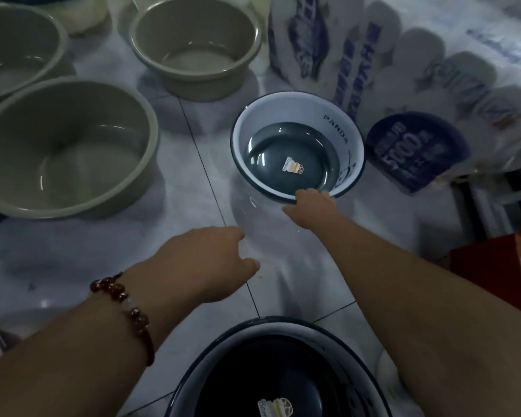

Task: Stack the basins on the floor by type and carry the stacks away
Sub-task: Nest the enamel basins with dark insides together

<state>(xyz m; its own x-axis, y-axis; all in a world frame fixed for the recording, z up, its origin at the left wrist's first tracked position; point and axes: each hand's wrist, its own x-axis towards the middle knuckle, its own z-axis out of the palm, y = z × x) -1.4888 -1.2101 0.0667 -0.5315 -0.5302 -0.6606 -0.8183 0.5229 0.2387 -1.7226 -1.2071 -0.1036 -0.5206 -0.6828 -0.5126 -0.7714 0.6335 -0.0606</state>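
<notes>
Tiled floor (211,260) carried a panda basin (298,152). Left of it sat three green basins (66,145); right of it, wrapped tissue packs (418,94); nearer than it, a dark basin stack (271,371).

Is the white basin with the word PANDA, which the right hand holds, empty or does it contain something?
Empty: the PANDA basin shows only its dark bottom with a small sticker. The right hand grips its near rim.
</notes>
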